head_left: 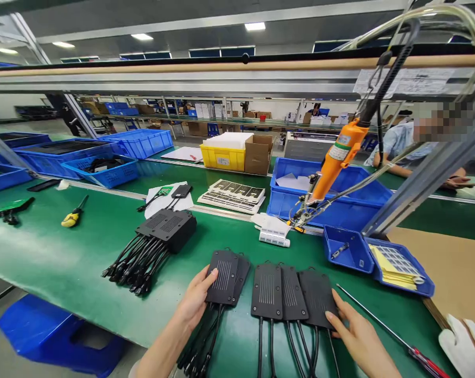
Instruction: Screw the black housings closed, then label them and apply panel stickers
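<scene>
My left hand (200,294) grips a flat black electronics box (223,275) by its left side, thumb on its slotted face. Another such box (243,278) lies partly under it, and a bundle of black cables (206,336) hangs below. To the right, two black boxes with cables (266,290) (291,291) lie side by side, overlapping. My right hand (350,323) closes on the right edge of a third one (317,297), thumb and fingers at its side. A stack of similar boxes (170,228) with many cables lies farther left.
An orange power screwdriver (337,157) hangs at the right before a blue bin (296,202). Small blue trays (348,249), a long screwdriver (395,331) and a white glove (466,346) lie right. A yellow screwdriver (74,212) lies left. A person (403,139) sits across the bench.
</scene>
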Motion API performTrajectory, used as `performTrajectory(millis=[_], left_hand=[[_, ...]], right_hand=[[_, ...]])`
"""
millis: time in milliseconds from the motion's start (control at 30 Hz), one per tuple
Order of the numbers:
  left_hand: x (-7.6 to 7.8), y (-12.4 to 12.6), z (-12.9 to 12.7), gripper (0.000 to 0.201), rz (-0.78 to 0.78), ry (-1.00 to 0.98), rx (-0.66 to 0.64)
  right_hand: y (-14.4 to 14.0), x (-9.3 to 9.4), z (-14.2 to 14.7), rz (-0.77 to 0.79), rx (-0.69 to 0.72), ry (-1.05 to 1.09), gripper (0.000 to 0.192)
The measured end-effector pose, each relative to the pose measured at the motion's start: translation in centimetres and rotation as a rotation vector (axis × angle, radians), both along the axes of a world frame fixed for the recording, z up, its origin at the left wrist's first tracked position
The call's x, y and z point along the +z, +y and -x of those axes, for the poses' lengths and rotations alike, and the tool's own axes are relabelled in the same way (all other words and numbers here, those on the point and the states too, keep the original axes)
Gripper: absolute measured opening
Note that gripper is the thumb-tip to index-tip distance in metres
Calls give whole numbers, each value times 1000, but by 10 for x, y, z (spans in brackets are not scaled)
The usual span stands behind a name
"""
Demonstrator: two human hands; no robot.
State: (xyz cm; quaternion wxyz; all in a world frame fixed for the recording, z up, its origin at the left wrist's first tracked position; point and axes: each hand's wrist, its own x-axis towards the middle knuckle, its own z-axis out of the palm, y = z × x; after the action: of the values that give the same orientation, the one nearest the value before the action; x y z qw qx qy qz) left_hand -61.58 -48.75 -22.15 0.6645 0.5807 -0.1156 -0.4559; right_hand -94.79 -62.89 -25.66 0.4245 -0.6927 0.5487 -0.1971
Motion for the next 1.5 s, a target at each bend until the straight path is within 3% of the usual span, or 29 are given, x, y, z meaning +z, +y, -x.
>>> performTrajectory(millis=[133, 233, 300, 400, 500, 633, 700, 767, 833, 900, 1000, 1067, 1167, 1267, 1367, 1500], left_hand=[[7, 7, -26, 59, 61, -13, -19], [5, 10, -62, 73, 10, -122, -4], [-2, 9, -85, 82, -28, -280, -47], [-18, 5, -108, 79, -73, -702, -143], [-32, 5, -115, 74, -53, -1121, -325], [-38, 15, -111, 95, -63, -1389, -609], [-36, 19, -108, 102, -101, -1489, -658], [-34, 22, -104, 100, -143, -1543, -671], [-33, 23, -101, 97, -179, -1566, -674], [-32, 22, -98, 96, -202, -1586, -674], [-34, 22, -96, 93, -211, -1632, -675], [-36, 22, -97, 89, -217, -1656, -677], [-41, 22, -98, 84, -222, -1684, -657], [-44, 23, -99, 83, -208, -1715, -625], [-47, 25, -95, 83, -193, -1733, -585], [-48, 29, -81, 83, -209, -1724, -532]], right_hand=[[10, -6, -19, 634, 163, 326, 69], [32, -5, -56, 788, 469, 392, 57], [47, -1, -87, 730, 598, 477, 62], [66, 13, -133, 475, 619, 643, 68], [82, 32, -172, 271, 584, 716, 69], [90, 51, -195, 108, 573, 662, 76], [84, 51, -186, 137, 602, 577, 77], [72, 39, -164, 281, 552, 527, 74], [59, 16, -141, 469, 385, 562, 71], [50, -10, -127, 577, 305, 562, 69], [57, -32, -135, 544, 311, 524, 63], [67, -24, -149, 410, 332, 525, 70], [71, 6, -148, 252, 381, 411, 68], [54, 23, -107, 357, 315, 434, 61], [30, 13, -55, 466, 192, 620, 77], [15, -2, -18, 457, 349, 571, 75]])
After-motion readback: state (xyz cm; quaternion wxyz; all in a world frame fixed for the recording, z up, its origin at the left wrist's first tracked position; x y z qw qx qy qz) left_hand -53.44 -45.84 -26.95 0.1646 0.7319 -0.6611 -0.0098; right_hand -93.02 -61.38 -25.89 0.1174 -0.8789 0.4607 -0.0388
